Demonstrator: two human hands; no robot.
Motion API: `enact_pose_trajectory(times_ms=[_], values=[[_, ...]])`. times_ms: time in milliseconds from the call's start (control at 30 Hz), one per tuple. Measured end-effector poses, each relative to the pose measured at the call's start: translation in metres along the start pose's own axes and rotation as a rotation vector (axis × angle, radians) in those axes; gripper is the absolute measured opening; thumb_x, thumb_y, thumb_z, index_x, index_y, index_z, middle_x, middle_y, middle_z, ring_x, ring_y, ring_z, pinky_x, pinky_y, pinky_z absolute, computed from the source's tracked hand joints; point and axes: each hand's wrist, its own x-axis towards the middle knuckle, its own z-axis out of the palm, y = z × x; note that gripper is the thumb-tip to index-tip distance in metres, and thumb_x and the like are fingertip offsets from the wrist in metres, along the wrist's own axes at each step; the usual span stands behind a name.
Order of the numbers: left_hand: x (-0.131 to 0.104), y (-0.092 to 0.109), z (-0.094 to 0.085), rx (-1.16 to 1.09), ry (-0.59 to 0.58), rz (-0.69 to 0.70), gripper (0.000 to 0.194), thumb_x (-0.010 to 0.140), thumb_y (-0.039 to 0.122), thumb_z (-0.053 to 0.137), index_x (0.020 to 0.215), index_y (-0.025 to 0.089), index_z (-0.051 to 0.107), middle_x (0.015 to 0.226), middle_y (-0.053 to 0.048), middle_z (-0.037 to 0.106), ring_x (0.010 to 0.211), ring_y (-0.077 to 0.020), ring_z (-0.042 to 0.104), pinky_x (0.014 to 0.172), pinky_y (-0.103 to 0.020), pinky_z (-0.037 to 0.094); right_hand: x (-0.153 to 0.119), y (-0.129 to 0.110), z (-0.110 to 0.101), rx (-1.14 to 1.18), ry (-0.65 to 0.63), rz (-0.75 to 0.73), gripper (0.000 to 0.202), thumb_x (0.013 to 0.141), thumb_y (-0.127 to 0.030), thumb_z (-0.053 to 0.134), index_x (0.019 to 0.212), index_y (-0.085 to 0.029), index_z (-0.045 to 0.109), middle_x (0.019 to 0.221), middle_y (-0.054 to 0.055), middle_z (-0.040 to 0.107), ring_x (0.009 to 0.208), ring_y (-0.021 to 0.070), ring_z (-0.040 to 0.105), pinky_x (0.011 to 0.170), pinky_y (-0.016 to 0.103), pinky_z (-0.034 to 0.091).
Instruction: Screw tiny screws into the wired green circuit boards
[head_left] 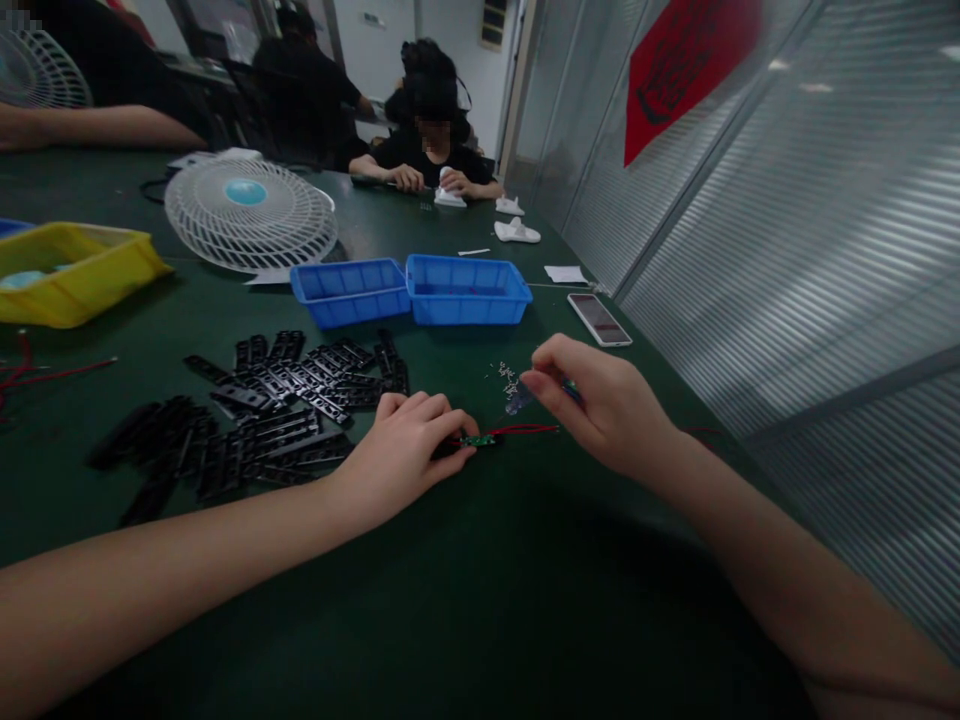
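Observation:
My left hand [409, 440] is closed over the near end of a small green circuit board [480, 440], pinching it against the table with thumb and fingertips. Red wires [529, 429] run from the board to the right. Above and to the right of it, my right hand [600, 400] is curled round what looks like a screwdriver [572, 390]; only a bit of its blue-green handle shows, the fingers hiding the rest. Tiny silvery screws [508, 380] lie scattered just beyond the board. To the left spreads a heap of black slotted plastic strips [300, 385].
Two blue bins [469, 306] stand behind the strips, with a yellow bin [82, 275] at far left. A white fan grille [251, 215] lies further back. A phone [600, 320] rests near the right edge. Across the table a person [431, 150] handles a white part.

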Motion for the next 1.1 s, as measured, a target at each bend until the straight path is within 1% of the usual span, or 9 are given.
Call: enact_pose_trajectory(times_ms=[133, 233, 333, 433, 533, 633, 733, 900, 1100], values=[[0.000, 0.000, 0.001, 0.005, 0.004, -0.001, 0.016, 0.089, 0.037, 0.056, 0.104, 0.029, 0.058, 0.091, 0.001, 0.056, 0.092, -0.0211, 0.050, 0.078, -0.036, 0.025, -0.002, -0.003, 0.006, -0.154, -0.063, 0.081, 0.039, 0.098, -0.041, 0.032, 0.071, -0.018, 0.049, 0.060, -0.002, 0.044, 0.053, 0.0089, 0.039, 0.052, 0.026, 0.023], [0.001, 0.000, 0.001, 0.004, 0.000, -0.003, 0.017, 0.090, 0.037, 0.056, 0.104, 0.029, 0.058, 0.091, 0.000, 0.056, 0.092, -0.0211, 0.050, 0.077, -0.036, 0.024, -0.003, -0.002, 0.007, -0.239, -0.118, 0.127, 0.047, 0.098, -0.047, 0.026, 0.071, -0.019, 0.053, 0.054, -0.002, 0.043, 0.050, 0.0103, 0.037, 0.050, 0.027, 0.018], [0.001, 0.000, 0.001, -0.001, 0.005, 0.000, 0.017, 0.090, 0.037, 0.055, 0.104, 0.029, 0.058, 0.091, 0.000, 0.056, 0.091, -0.0207, 0.050, 0.077, -0.036, 0.024, -0.003, 0.000, 0.005, -0.195, -0.126, 0.129, 0.045, 0.099, -0.041, 0.022, 0.084, -0.018, 0.059, 0.068, 0.002, 0.053, 0.061, 0.0131, 0.047, 0.053, 0.027, 0.025], [0.000, 0.000, 0.001, -0.005, 0.005, 0.003, 0.017, 0.089, 0.037, 0.056, 0.105, 0.029, 0.058, 0.091, 0.000, 0.056, 0.091, -0.0205, 0.050, 0.077, -0.036, 0.024, -0.001, 0.004, 0.005, -0.014, -0.118, 0.038, 0.039, 0.099, -0.029, 0.024, 0.097, -0.018, 0.062, 0.092, 0.005, 0.055, 0.080, 0.0142, 0.054, 0.068, 0.028, 0.037], [0.000, 0.000, 0.001, -0.002, 0.002, 0.000, 0.018, 0.090, 0.037, 0.055, 0.105, 0.029, 0.058, 0.092, 0.000, 0.057, 0.091, -0.0207, 0.050, 0.077, -0.036, 0.025, 0.000, 0.008, 0.007, 0.189, -0.099, -0.009, 0.027, 0.097, -0.023, 0.031, 0.112, -0.016, 0.053, 0.088, 0.002, 0.052, 0.074, 0.0112, 0.052, 0.068, 0.026, 0.040], [0.000, 0.000, 0.001, -0.002, 0.005, 0.004, 0.019, 0.090, 0.037, 0.055, 0.105, 0.028, 0.058, 0.092, -0.001, 0.057, 0.091, -0.0209, 0.050, 0.078, -0.037, 0.025, -0.001, 0.011, 0.010, 0.296, -0.007, 0.013, 0.016, 0.095, -0.024, 0.041, 0.109, -0.016, 0.044, 0.084, 0.000, 0.051, 0.067, 0.0089, 0.051, 0.061, 0.023, 0.040], [0.000, 0.001, 0.000, -0.008, 0.005, 0.003, 0.018, 0.090, 0.037, 0.055, 0.104, 0.028, 0.059, 0.092, -0.001, 0.058, 0.091, -0.0209, 0.050, 0.078, -0.036, 0.025, -0.002, 0.010, 0.009, 0.217, 0.053, 0.008, 0.015, 0.093, -0.030, 0.050, 0.101, -0.017, 0.048, 0.084, 0.000, 0.054, 0.065, 0.0079, 0.050, 0.058, 0.022, 0.039], [0.001, 0.001, -0.002, -0.013, 0.005, -0.002, 0.017, 0.089, 0.036, 0.056, 0.104, 0.028, 0.060, 0.091, -0.001, 0.058, 0.091, -0.0211, 0.051, 0.078, -0.037, 0.026, -0.001, 0.007, 0.000, 0.100, 0.008, -0.025, 0.018, 0.094, -0.027, 0.048, 0.108, -0.017, 0.054, 0.087, 0.001, 0.059, 0.061, 0.0077, 0.048, 0.056, 0.022, 0.037], [0.002, 0.000, -0.002, -0.012, 0.001, 0.002, 0.018, 0.089, 0.036, 0.056, 0.104, 0.028, 0.060, 0.091, -0.001, 0.058, 0.091, -0.0213, 0.051, 0.077, -0.036, 0.026, 0.003, 0.009, -0.009, 0.061, -0.015, -0.017, 0.017, 0.093, -0.031, 0.050, 0.101, -0.017, 0.056, 0.092, 0.003, 0.058, 0.071, 0.0105, 0.052, 0.058, 0.023, 0.038]])
